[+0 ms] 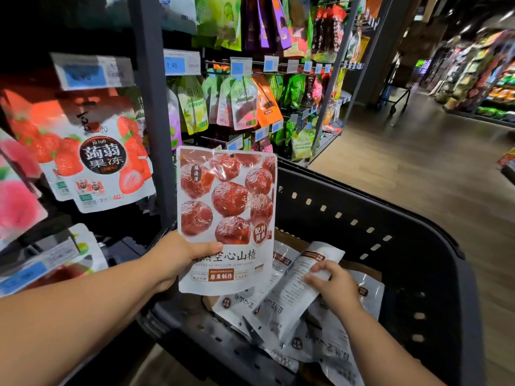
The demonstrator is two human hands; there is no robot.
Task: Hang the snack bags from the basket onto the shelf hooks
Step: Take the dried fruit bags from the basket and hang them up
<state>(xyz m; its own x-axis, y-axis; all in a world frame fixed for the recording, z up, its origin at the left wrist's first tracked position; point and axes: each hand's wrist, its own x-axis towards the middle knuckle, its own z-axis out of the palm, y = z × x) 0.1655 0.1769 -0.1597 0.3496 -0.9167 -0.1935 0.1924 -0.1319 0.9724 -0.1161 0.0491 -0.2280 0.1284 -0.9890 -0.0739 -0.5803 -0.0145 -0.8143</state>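
Observation:
My left hand (pixel 178 257) grips a white snack bag (pixel 227 207) printed with dark red hawthorn fruits, held upright above the near left corner of the black basket (pixel 395 227). A punched hole shows at the bag's top. My right hand (pixel 331 282) reaches into the basket and pinches a second white bag (pixel 289 299), seen from its printed back and tilted up off the pile. Several more white bags (pixel 331 346) lie loose in the basket. Shelf hooks (pixel 223 65) with blue price tags carry green and orange pouches behind the held bag.
A dark upright post (pixel 152 107) divides the shelf bays. On the left hang strawberry jelly bags (pixel 89 151) and pink peach bags (pixel 14 196). A wooden-floor aisle (pixel 412 162) runs to the right, with further shelves (pixel 479 73) and a cart beyond.

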